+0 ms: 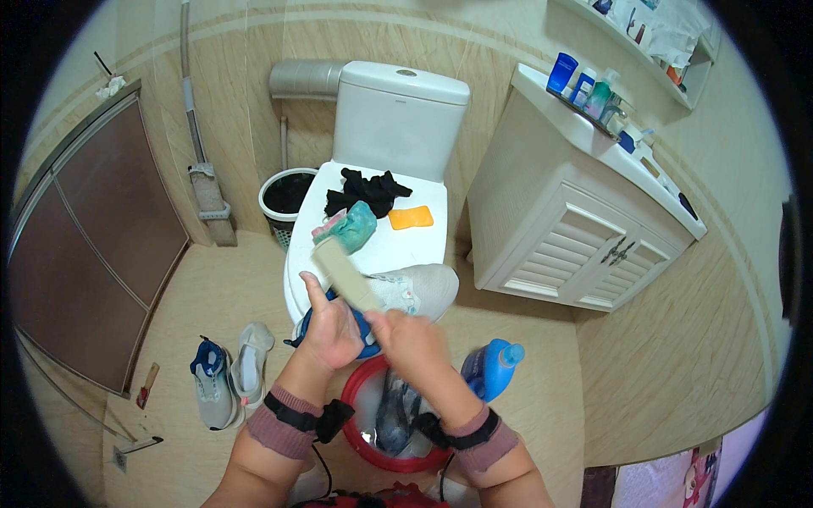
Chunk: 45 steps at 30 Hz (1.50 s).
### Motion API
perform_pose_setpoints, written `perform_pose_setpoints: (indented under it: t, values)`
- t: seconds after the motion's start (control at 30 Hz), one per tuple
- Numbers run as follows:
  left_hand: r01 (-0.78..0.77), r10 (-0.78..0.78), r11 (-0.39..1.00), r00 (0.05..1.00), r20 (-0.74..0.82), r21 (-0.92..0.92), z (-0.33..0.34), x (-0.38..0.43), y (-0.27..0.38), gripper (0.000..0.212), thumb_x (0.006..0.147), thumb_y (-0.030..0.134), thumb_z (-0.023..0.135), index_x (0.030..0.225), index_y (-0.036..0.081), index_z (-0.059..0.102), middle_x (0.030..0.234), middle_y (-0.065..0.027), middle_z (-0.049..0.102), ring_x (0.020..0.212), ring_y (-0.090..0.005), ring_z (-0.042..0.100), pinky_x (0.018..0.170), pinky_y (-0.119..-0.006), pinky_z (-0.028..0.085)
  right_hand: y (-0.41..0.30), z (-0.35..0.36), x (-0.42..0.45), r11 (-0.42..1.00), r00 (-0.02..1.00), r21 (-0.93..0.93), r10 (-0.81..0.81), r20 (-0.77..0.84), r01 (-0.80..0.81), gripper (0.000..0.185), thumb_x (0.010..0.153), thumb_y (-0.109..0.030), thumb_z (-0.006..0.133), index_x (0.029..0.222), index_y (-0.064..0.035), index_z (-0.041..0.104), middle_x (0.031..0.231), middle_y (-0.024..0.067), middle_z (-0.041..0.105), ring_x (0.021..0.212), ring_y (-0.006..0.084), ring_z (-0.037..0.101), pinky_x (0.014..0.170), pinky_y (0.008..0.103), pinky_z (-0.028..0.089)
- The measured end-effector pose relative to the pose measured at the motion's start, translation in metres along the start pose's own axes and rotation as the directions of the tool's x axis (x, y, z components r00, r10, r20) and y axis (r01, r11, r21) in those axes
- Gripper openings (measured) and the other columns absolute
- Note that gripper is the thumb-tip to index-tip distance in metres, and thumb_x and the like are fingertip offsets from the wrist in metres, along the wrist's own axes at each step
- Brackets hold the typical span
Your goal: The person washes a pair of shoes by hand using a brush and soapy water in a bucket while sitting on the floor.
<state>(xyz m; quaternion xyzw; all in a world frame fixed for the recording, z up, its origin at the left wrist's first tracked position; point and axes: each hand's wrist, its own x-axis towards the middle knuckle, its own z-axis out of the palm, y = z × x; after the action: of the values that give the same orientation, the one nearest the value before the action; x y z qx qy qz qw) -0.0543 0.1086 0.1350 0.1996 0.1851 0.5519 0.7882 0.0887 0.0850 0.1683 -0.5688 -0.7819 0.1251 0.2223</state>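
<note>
A pale sneaker (422, 286) with a blue lining lies across the front of the white toilet lid (413, 244), toe to the right. My left hand (333, 330) is at its blue heel end, palm turned up and thumb raised; its fingers are partly hidden, so I cannot tell whether they grip the shoe. In my right hand (413, 349) is a beige-handled brush (346, 276), blurred and slanting up to the left over the shoe. Below my hands, a red basin (352, 438) holds cloudy water and a dark shoe (394, 422), partly covered by my right forearm.
Black cloth (368, 193), a teal bundle (356, 228) and an orange bar (411, 218) lie on the lid. Left on the floor are a grey sneaker (213, 387), a pale shoe (252, 365) and a wooden-handled tool (147, 385). A blue bottle (492, 368) stands right of the basin.
</note>
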Motion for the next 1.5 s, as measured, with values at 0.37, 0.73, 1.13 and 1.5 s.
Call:
perform_pose_setpoints:
  t: [0.37, 0.73, 1.13, 1.5]
  values:
    - [-0.016, 0.017, 0.999, 0.999, -0.032, 0.039, -0.005, 0.0, 0.001, 0.122, 0.07, 0.093, 0.011, 0.147, -0.001, 0.023, 0.148, -0.014, 0.034, 0.135, -0.0275, 0.032, 0.116, -0.038, 0.015, 0.001, 0.002, 0.007, 1.0, 1.0, -0.002, -0.004, -0.025, 0.004, 0.053, 0.098, -0.043, 0.039, 0.075, -0.0024, 0.064, 0.072, 0.0232, 0.064, 0.068, 0.0434, 0.062, 0.063, 0.0518, 0.049]
    - [0.008, -0.007, 1.0, 0.999, -0.044, 0.017, 0.004, 0.0, 0.001, 0.123, 0.069, 0.093, 0.007, 0.148, -0.001, 0.02, 0.148, -0.0137, 0.034, 0.136, -0.0263, 0.031, 0.115, -0.039, 0.016, 0.008, 0.005, 0.007, 1.0, 0.999, -0.014, -0.027, -0.027, 0.026, 0.052, 0.098, -0.044, 0.04, 0.076, -0.0037, 0.065, 0.07, 0.0226, 0.064, 0.067, 0.0415, 0.064, 0.063, 0.0514, 0.05]
    - [0.038, -0.038, 0.999, 0.999, 0.028, 0.006, 0.002, -0.001, 0.001, 0.124, 0.068, 0.093, 0.008, 0.148, -0.001, 0.02, 0.149, -0.0142, 0.033, 0.136, -0.0274, 0.032, 0.115, -0.039, 0.018, 0.021, 0.0, 0.014, 0.998, 0.998, -0.055, 0.025, -0.064, -0.029, 0.055, 0.098, -0.044, 0.039, 0.075, -0.0022, 0.065, 0.069, 0.0229, 0.064, 0.066, 0.041, 0.064, 0.061, 0.0508, 0.05]
    - [0.043, -0.043, 0.999, 0.998, 0.054, 0.005, 0.0, -0.001, 0.0, 0.125, 0.067, 0.094, 0.006, 0.148, -0.001, 0.019, 0.15, -0.0134, 0.032, 0.137, -0.0264, 0.029, 0.115, -0.039, 0.017, 0.023, -0.001, 0.016, 0.999, 0.996, -0.03, 0.039, -0.083, -0.042, 0.053, 0.098, -0.043, 0.04, 0.076, -0.0026, 0.065, 0.069, 0.0234, 0.064, 0.067, 0.0413, 0.064, 0.061, 0.0516, 0.05]
